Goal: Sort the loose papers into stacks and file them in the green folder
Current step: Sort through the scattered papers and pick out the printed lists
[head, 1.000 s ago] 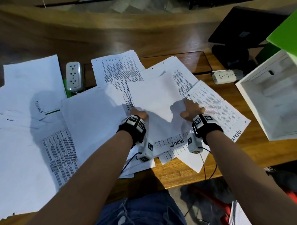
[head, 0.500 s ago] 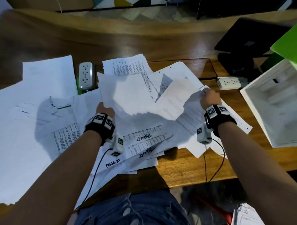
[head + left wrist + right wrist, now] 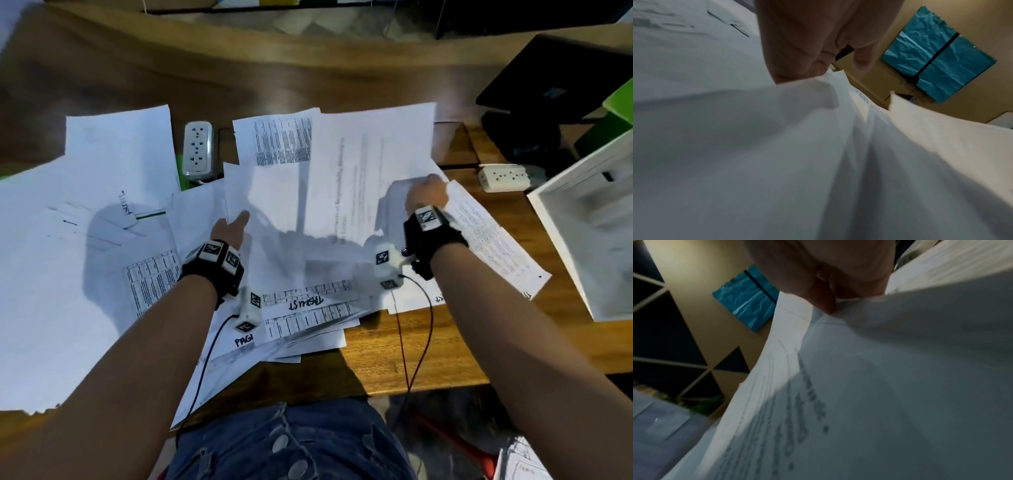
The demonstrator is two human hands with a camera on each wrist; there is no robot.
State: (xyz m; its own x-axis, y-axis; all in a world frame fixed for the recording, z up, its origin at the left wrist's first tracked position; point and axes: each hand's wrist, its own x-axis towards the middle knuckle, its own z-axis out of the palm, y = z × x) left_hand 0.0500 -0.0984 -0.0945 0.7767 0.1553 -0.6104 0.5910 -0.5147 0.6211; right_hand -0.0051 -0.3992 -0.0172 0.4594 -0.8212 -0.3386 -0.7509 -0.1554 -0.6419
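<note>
Loose white papers [image 3: 102, 246] cover the wooden desk [image 3: 383, 353], some printed, some marked by hand. My left hand [image 3: 236, 222] pinches the near edge of a blank sheet [image 3: 267, 205], thumb on top; the left wrist view shows that pinch [image 3: 828, 69] on the sheet's edge [image 3: 777, 129]. Further right, my right hand [image 3: 426, 192] grips a faintly printed sheet [image 3: 370, 164] raised off the pile, with the fingers [image 3: 826, 305] on its edge [image 3: 859, 369]. A green edge [image 3: 179, 174] peeks out under the papers by the power strip. Another green object [image 3: 620, 99] sits at the far right.
One white power strip [image 3: 198, 150] lies behind the papers and another [image 3: 503, 178] at the right. A white open box [image 3: 582, 240] stands at the right edge, a black device [image 3: 555, 92] behind it. Wrist cables [image 3: 418, 335] hang over the desk's front edge.
Both hands began together, pressing on one sheet in the middle. They moved apart, each taking a sheet, and the right hand has lifted its sheet higher and farther back.
</note>
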